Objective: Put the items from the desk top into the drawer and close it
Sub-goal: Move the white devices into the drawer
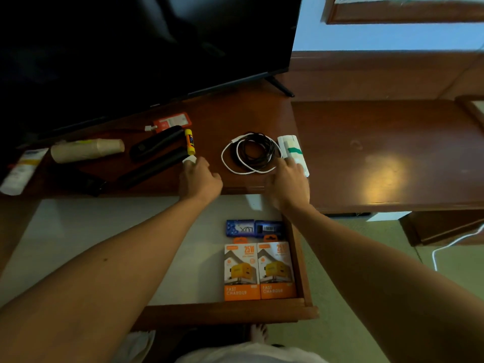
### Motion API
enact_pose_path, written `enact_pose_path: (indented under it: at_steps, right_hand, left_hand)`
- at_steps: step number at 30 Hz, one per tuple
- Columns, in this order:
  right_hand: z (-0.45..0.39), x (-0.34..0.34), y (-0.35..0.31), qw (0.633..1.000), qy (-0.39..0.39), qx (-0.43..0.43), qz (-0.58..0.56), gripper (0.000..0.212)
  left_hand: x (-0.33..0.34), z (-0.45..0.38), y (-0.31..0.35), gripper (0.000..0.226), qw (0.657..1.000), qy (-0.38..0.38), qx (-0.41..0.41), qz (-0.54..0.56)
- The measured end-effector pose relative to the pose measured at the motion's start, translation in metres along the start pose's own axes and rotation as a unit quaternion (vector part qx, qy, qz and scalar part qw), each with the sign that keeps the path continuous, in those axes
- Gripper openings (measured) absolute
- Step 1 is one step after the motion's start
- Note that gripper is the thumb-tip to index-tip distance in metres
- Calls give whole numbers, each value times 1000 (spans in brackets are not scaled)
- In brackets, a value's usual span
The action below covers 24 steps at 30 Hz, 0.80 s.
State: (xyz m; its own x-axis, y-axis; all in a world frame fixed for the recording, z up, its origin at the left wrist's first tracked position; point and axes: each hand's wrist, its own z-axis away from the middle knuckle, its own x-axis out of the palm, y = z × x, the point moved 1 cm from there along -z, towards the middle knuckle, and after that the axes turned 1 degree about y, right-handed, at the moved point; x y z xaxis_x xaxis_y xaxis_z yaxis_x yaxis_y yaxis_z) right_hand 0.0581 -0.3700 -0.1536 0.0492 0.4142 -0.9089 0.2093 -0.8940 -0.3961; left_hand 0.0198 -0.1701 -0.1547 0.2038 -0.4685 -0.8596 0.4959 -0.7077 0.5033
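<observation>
Our left hand [200, 179] is pinching a small white block [190, 159]; our right hand [286, 184] is lying spread on a flat white-and-green box [292, 153], coiled glossy cables [252, 153] just beside it.

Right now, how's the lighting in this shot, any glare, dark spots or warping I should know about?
Head view: dim overall; a warm glare patch sits on the right desk top; the TV screen is near black; the left side, around the paper cups, is murky; wide-angle distortion stretches both forearms; the fast charger boxes in the open drawer read clearly.
</observation>
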Motion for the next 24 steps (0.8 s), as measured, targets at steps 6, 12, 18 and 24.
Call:
enact_pose_path:
  at_steps: [6,12,18,24]
  right_hand:
    - [-28,4,9,991,-8,126,37,48]
    - [-40,-1,17,984,-101,139,39,69]
    - [-46,3,25,983,-90,146,71,56]
    - [-35,0,25,984,-48,162,64,61]
  left_hand:
    - [9,-19,-1,69,991,-8,-135,-3]
    - [16,-25,9,72,989,-13,-149,0]
    - [18,-27,10,75,989,-3,-150,8]
    - [22,-20,13,68,990,-6,-136,39]
